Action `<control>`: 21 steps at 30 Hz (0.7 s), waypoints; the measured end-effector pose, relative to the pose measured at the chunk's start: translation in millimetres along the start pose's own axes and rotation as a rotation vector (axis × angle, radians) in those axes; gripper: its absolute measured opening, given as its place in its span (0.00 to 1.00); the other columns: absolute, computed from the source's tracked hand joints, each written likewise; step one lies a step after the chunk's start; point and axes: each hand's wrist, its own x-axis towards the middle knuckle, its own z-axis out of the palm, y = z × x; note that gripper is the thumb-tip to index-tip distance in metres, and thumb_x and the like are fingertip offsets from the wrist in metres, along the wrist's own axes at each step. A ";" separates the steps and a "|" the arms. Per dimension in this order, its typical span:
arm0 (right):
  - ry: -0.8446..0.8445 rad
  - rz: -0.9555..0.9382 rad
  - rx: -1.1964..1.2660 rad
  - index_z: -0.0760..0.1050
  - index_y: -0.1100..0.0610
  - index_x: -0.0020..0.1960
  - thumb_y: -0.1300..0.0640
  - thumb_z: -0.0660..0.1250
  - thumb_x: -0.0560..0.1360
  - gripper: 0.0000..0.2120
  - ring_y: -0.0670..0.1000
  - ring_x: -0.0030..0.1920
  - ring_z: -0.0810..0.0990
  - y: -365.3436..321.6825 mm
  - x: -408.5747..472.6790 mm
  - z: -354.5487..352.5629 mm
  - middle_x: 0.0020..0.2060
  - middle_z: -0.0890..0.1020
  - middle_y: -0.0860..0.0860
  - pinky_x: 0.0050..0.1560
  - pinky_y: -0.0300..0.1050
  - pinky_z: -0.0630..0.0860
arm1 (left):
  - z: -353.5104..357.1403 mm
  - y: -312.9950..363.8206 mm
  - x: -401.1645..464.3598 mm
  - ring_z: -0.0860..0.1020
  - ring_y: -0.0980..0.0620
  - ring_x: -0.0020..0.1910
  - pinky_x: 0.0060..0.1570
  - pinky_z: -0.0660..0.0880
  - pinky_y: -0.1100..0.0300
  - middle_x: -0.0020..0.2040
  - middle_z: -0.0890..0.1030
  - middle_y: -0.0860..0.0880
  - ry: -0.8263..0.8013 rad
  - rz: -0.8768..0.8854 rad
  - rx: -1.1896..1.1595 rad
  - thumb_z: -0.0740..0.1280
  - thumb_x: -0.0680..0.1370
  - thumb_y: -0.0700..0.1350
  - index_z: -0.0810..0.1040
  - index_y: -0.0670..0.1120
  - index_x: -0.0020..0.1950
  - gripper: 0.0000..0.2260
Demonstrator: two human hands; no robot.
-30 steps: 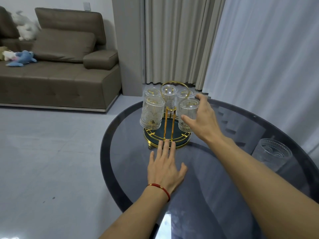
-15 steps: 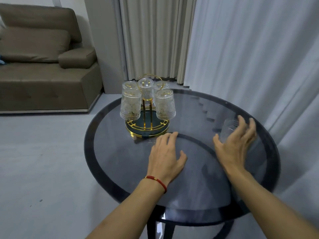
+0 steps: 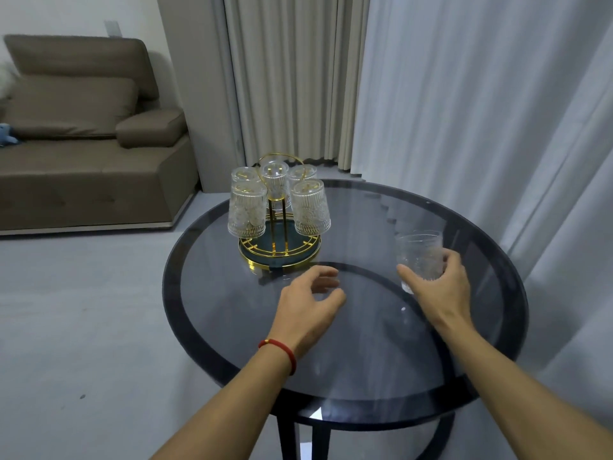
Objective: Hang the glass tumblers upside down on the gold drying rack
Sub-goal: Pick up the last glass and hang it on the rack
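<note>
While both forearms reach in from below, the round table (image 3: pixel 481 343) takes most of the view: smoked glass top, smooth and reflective, with a dark opaque band around the rim and dark legs under it. Sofa (image 3: pixel 83 154) far left of the hands, brown fabric, boxy cushions. Curtains (image 3: pixel 464 94) beyond the hands, pale, pleated.

Rack (image 3: pixel 280 250) sits just ahead of the left hand: gold wire, round dark tray base, thin upright posts, ring handle on top. Five ribbed tumblers (image 3: pixel 247 210) hang on it mouth-down, clear embossed glass, tapered.

Sixth tumbler (image 3: pixel 419 257) is upright, right of the rack and well apart from it, gripped by the right hand (image 3: pixel 438 293), thumb on its left side, fingers wrapped around the right. Can't tell if it's touching the top.

Left hand (image 3: pixel 308 310) palm down over the table, fingers loosely curled, holding nothing. Red cord bracelet (image 3: pixel 280 351) on that wrist.
</note>
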 end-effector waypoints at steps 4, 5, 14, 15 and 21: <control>-0.267 -0.229 0.012 0.73 0.47 0.68 0.45 0.83 0.65 0.35 0.45 0.56 0.78 -28.6 -24.5 4.7 0.60 0.76 0.49 0.57 0.38 0.75 | -2.3 10.7 -2.4 0.83 0.47 0.54 0.46 0.84 0.49 0.59 0.80 0.49 -0.122 -0.261 -0.512 0.74 0.77 0.50 0.73 0.49 0.67 0.21; -0.334 -0.289 0.007 0.73 0.46 0.68 0.46 0.84 0.64 0.36 0.41 0.56 0.77 -35.9 -31.4 8.1 0.59 0.76 0.47 0.55 0.29 0.72 | -2.5 12.6 -3.2 0.83 0.47 0.54 0.44 0.84 0.49 0.60 0.79 0.49 -0.127 -0.283 -0.579 0.74 0.76 0.52 0.70 0.49 0.69 0.25; -0.715 -0.010 0.535 0.74 0.52 0.72 0.42 0.75 0.74 0.31 0.52 0.63 0.84 -66.1 -59.8 39.2 0.63 0.85 0.51 0.65 0.56 0.80 | -25.2 5.5 2.5 0.83 0.35 0.54 0.48 0.83 0.44 0.59 0.83 0.35 0.092 -0.256 -0.894 0.73 0.77 0.48 0.77 0.40 0.64 0.19; -0.709 -0.023 0.535 0.75 0.52 0.70 0.42 0.73 0.76 0.26 0.52 0.62 0.84 -69.5 -59.8 41.7 0.62 0.85 0.52 0.63 0.58 0.81 | -27.9 3.1 4.0 0.82 0.34 0.55 0.49 0.83 0.44 0.59 0.83 0.36 0.077 -0.232 -0.913 0.73 0.77 0.49 0.78 0.41 0.63 0.19; -0.378 -0.270 0.226 0.75 0.40 0.60 0.35 0.75 0.71 0.22 0.36 0.49 0.83 -117.1 -42.2 49.2 0.49 0.85 0.37 0.45 0.32 0.78 | -30.6 -25.1 21.0 0.79 0.56 0.56 0.56 0.77 0.52 0.59 0.82 0.50 0.249 -0.123 -0.495 0.54 0.80 0.63 0.80 0.54 0.63 0.23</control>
